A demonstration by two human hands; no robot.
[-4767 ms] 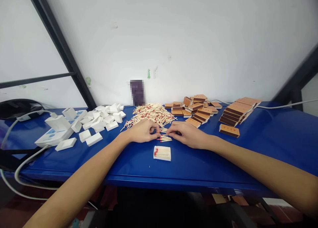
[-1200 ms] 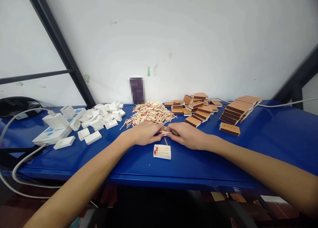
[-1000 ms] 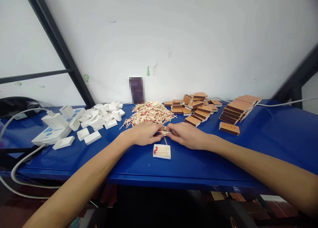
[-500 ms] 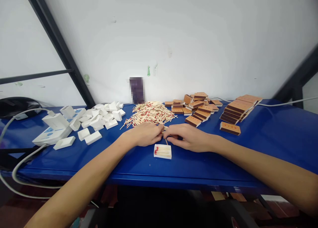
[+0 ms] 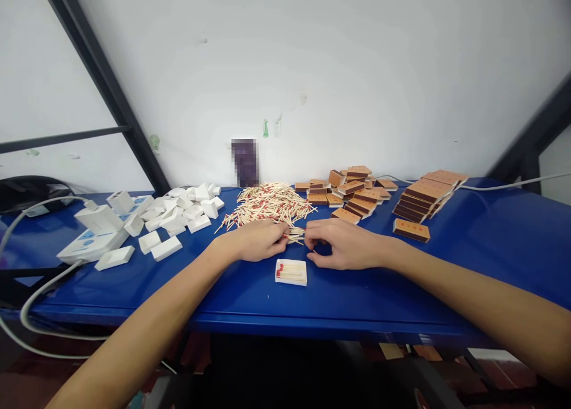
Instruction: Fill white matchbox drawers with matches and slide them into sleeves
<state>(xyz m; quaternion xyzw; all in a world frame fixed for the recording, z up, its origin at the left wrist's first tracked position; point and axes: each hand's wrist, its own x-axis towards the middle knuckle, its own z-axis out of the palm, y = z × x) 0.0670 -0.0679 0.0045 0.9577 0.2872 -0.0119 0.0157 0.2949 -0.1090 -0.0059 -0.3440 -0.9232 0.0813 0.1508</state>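
Several matches (image 5: 295,236) stick out to the right from between the fingers of my left hand (image 5: 259,241), which is closed on them at the front of the match pile (image 5: 272,202). To the right, my right hand (image 5: 345,244) has curled fingers with the thumb apart, and I see nothing held in it. Its fingertips are close to the bare match ends. Just in front of both hands lies a white matchbox tray (image 5: 291,281), holding several red-headed matches with their heads to the left.
White matchbox trays (image 5: 173,210) are heaped at the left beside a white power strip (image 5: 91,242) with cables. Brown matchbox sleeves (image 5: 357,189) lie in a heap at right of centre. Farther right are a stack of matchboxes (image 5: 428,192) and a single matchbox (image 5: 411,229).
My right hand has moved slightly right, away from my left hand, and its fingers have parted. More of the matches in my left hand now show. The match between the hands is no longer visible.
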